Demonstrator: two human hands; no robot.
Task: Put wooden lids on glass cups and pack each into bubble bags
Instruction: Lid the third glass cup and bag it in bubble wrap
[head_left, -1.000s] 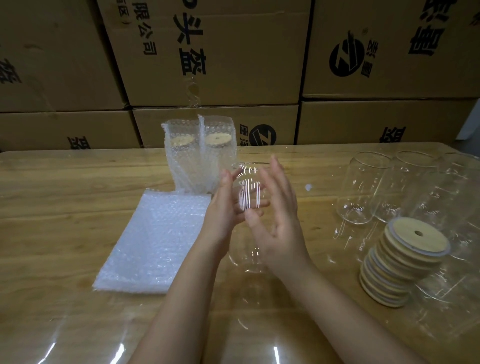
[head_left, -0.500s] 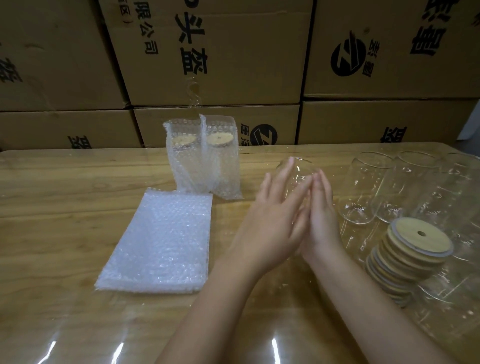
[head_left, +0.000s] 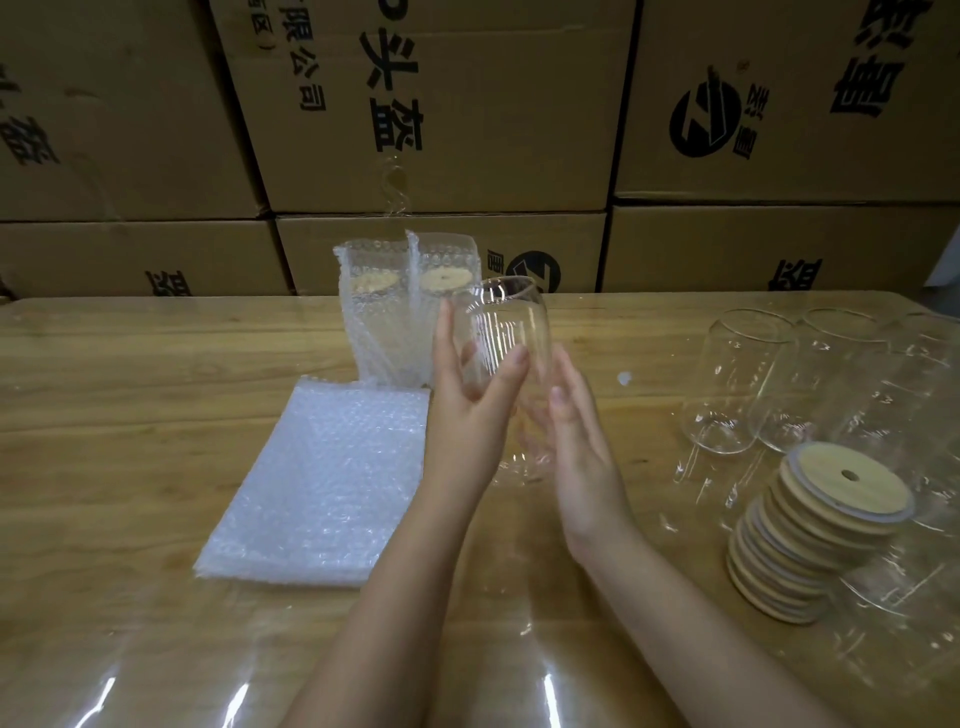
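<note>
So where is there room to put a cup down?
Bare wooden table left of the flat white bubble-bag pile, and the strip between the right hand and the empty clear glass cups. The right side is crowded: cups and the round wooden lid stack.

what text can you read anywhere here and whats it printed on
"头盔": middle top box, large black print.
"限公司": same box, smaller, cut off at the top edge.
Round black logo: top right box and lower middle box; the characters beside it are too small to read.
Other large characters on the boxes: cut off or hidden, unreadable.
None on the cup, lids or bags.
</note>
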